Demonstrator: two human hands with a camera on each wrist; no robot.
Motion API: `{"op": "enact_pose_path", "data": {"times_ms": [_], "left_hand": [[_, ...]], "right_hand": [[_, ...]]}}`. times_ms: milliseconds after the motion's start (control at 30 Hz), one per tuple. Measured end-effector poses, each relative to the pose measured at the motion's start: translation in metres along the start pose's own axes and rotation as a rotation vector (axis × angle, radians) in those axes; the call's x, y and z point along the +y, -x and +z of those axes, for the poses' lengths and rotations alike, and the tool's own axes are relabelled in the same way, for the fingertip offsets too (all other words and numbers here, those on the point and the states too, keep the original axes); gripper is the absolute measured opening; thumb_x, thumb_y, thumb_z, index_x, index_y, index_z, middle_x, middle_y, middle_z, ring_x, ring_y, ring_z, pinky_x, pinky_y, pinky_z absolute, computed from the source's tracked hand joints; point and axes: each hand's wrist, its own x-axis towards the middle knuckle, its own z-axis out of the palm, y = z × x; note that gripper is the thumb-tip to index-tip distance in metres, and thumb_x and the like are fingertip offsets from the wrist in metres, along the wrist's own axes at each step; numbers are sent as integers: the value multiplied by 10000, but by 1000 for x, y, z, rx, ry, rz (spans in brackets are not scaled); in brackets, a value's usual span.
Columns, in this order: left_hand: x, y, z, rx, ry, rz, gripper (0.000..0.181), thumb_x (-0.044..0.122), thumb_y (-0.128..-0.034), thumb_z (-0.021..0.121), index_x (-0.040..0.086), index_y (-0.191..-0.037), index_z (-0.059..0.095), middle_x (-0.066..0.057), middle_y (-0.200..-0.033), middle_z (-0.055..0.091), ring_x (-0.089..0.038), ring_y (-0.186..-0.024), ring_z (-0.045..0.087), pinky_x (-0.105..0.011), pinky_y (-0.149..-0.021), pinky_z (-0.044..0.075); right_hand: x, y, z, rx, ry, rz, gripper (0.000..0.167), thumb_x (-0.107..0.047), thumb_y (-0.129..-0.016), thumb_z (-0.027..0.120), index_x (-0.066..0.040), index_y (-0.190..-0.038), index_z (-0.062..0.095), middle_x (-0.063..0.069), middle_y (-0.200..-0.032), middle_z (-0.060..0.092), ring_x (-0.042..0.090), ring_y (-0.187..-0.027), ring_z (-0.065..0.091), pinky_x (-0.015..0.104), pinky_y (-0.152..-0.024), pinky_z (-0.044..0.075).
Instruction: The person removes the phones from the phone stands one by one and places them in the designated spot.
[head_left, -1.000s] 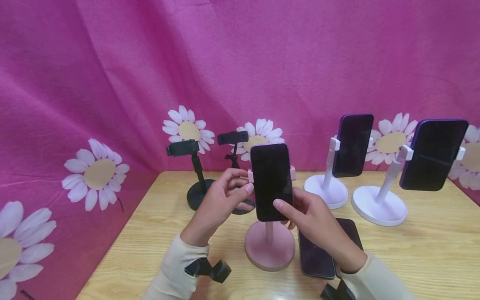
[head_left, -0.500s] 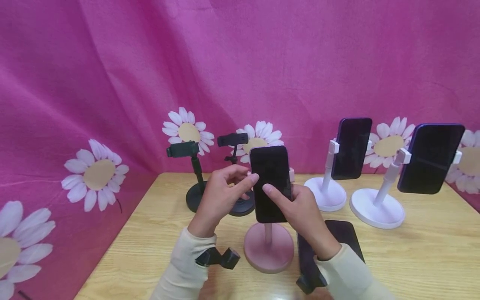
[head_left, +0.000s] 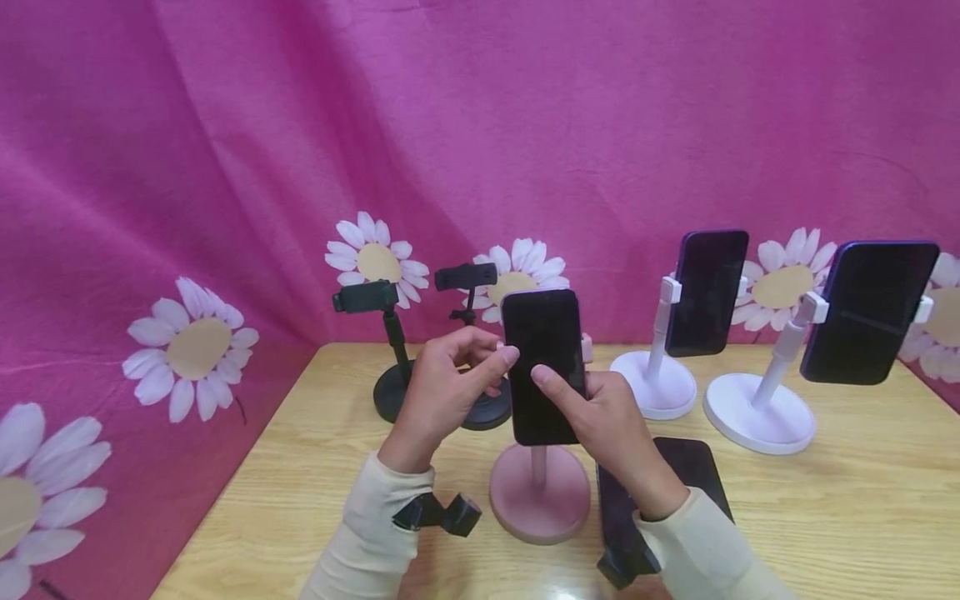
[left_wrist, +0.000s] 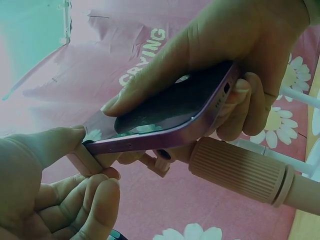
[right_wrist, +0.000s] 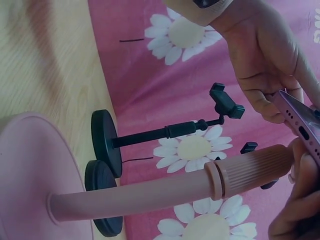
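Between my hands, a purple-edged smartphone [head_left: 538, 333] sits portrait-wise atop a pink phone stand [head_left: 540, 504]. My right hand [head_left: 611, 423] grips its lower right side; my left hand [head_left: 441, 382] pinches the clamp [left_wrist: 84, 159] at its left edge.

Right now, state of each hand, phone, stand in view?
Left hand: pinches pink clamp
Right hand: grips centre phone
Centre phone: at pink clamp, screen dark
Pink stand: upright
Left dark stand: upright, clamp empty
Right dark stand: upright, clamp empty
Left white stand: upright, holding left phone
Right white stand: upright, holding right phone
Table phone(s): flat, partly hidden, count unclear
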Motion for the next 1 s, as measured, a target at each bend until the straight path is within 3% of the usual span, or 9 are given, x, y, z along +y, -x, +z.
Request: {"op": "enact_pose_path", "data": {"times_ms": [233, 500, 700, 1000], "left_hand": [[0, 1, -1, 2, 3, 11, 185, 258, -860, 742, 114, -971, 702, -59, -790, 674, -215, -698, 653, -368, -639, 578], [0, 1, -1, -1, 7, 11, 184, 236, -858, 745, 104, -982, 707, -54, -789, 673, -208, -678, 660, -350, -641, 580], [1, 1, -1, 4, -29, 35, 190, 240, -865, 737, 95, -984, 705, -33, -789, 682, -187, -664, 663, -342, -632, 581], [4, 3, -8, 16, -86, 31, 168, 208, -866, 735, 89, -981, 709, -16, -797, 696, -178, -631, 668, -328, -613, 578]], "right_hand": [[-1, -1, 1, -12, -23, 20, 366, -336, -935, 635, 9, -939, 756, 124, -844, 735, 220, -746, 724, 334, -679, 582], [3, 2, 9, 66, -107, 28, 350, -316, -918, 663, 22, -944, 748, 122, -831, 735, 219, -743, 720, 348, -681, 582], [6, 2, 11, 100, -172, -11, 325, -257, -927, 658, 58, -931, 735, 121, -804, 733, 240, -729, 720, 377, -660, 585], [3, 3, 10, 99, -208, 17, 347, -267, -940, 638, 68, -973, 722, 132, -844, 733, 246, -752, 720, 385, -676, 584]]}}
